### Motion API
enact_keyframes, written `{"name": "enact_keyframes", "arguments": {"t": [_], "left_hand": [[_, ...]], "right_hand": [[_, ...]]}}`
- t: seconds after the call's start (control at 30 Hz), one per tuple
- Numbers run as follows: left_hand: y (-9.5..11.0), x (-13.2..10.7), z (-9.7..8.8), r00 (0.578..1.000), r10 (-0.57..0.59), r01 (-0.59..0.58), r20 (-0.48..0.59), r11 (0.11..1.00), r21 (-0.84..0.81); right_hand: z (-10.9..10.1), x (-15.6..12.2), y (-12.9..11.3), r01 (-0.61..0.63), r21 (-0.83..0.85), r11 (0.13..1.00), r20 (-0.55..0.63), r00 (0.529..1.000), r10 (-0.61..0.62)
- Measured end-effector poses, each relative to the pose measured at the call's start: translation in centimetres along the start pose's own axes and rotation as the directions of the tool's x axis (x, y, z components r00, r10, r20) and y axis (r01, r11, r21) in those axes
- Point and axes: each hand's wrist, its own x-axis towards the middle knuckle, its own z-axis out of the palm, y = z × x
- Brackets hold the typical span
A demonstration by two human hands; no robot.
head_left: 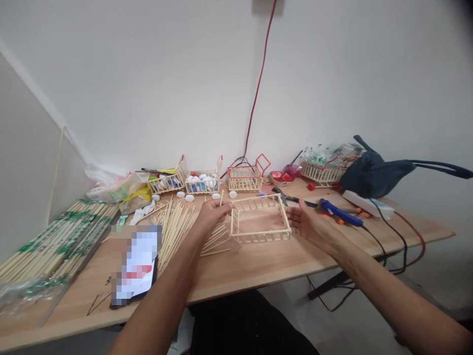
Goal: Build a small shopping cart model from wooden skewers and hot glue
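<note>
A small rectangular frame of pale wooden sticks, with short uprights between two rails, sits at the middle of the table. My left hand is at its left end, fingers pinched together, and a short wooden stick stands up from them. Whether those fingers also grip the frame is hard to see. At the opposite end is my right hand, thumb raised and fingers apart, the fingertips at or just against the frame's side. Loose wooden sticks lie fanned out left of my left hand.
Wrapped chopstick bundles and a phone lie leftward. Along the wall stand small stick carts, some wheeled, and a dish of red paint. Rightward are pliers, a blue corded tool, a power strip and a dark bag.
</note>
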Motion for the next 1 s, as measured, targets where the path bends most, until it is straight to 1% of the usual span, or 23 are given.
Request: {"name": "enact_keyframes", "arguments": {"t": [0.07,0.1,0.13,0.17,0.23,0.27,0.3,0.33,0.37,0.47,0.53,0.63,0.7,0.8,0.93,1.0], "left_hand": [[0.0,0.0,0.2,1.000,-0.002,0.002,0.005,1.000,0.002],[-0.1,-0.1,0.3,1.000,-0.006,0.006,0.007,1.000,0.008],[-0.1,-0.1,0.5,1.000,-0.010,0.010,0.008,1.000,0.019],[-0.1,-0.2,0.6,1.000,-0.014,0.014,0.007,0.999,0.033],[-0.1,-0.3,1.0,1.000,-0.021,0.021,0.000,0.998,0.061],[-0.1,-0.4,1.1,1.000,-0.025,0.025,-0.004,0.997,0.072],[-0.1,-0.4,1.2,1.000,-0.028,0.029,-0.006,0.996,0.080],[-0.1,-0.5,1.3,0.999,-0.031,0.032,-0.004,0.996,0.087],[-0.1,-0.5,1.3,0.999,-0.033,0.033,-0.001,0.995,0.096],[-0.2,-0.5,1.3,1.000,-0.016,0.016,0.003,0.992,0.122],[-0.2,-0.4,1.3,1.000,-0.001,0.001,0.000,0.991,0.137],[-0.2,-0.5,1.3,1.000,0.012,-0.010,-0.008,0.987,0.160],[-0.2,-0.6,1.3,1.000,0.020,-0.018,-0.013,0.985,0.171],[-0.1,-0.7,1.2,1.000,0.027,-0.026,-0.004,0.986,0.167],[-0.2,-0.6,0.8,1.000,0.020,-0.021,0.009,0.994,0.112],[-0.3,-0.5,0.5,1.000,0.022,-0.022,-0.005,0.994,0.103]], "right_hand": [[-0.7,0.2,-1.2,0.081,-0.127,0.989,-0.080,0.993,-0.091],[-0.8,0.3,-2.0,0.131,-0.210,0.969,-0.100,0.983,-0.155],[-0.7,0.4,-2.8,0.184,-0.310,0.933,-0.086,0.972,-0.220],[-0.5,0.6,-3.6,0.240,-0.425,0.873,-0.045,0.957,-0.286],[0.2,1.1,-4.7,0.348,-0.638,0.687,0.085,0.919,-0.386],[0.7,1.4,-5.0,0.396,-0.705,0.588,0.149,0.894,-0.423],[1.2,1.8,-5.1,0.430,-0.746,0.508,0.202,0.873,-0.443],[1.6,2.1,-5.1,0.456,-0.767,0.450,0.243,0.857,-0.454],[2.1,2.5,-5.0,0.478,-0.776,0.412,0.277,0.845,-0.458],[3.2,3.2,-4.6,0.530,-0.773,0.350,0.356,0.818,-0.452],[3.8,3.6,-4.3,0.571,-0.769,0.287,0.419,0.790,-0.447],[4.4,4.0,-4.1,0.623,-0.765,0.162,0.509,0.739,-0.442],[4.7,4.3,-3.8,0.632,-0.770,0.085,0.540,0.717,-0.440],[4.9,4.6,-3.5,0.612,-0.791,0.008,0.546,0.711,-0.442],[5.1,4.4,-3.2,0.589,-0.808,-0.027,0.538,0.718,-0.442],[5.1,4.2,-3.3,0.580,-0.814,-0.040,0.534,0.717,-0.448]]}}
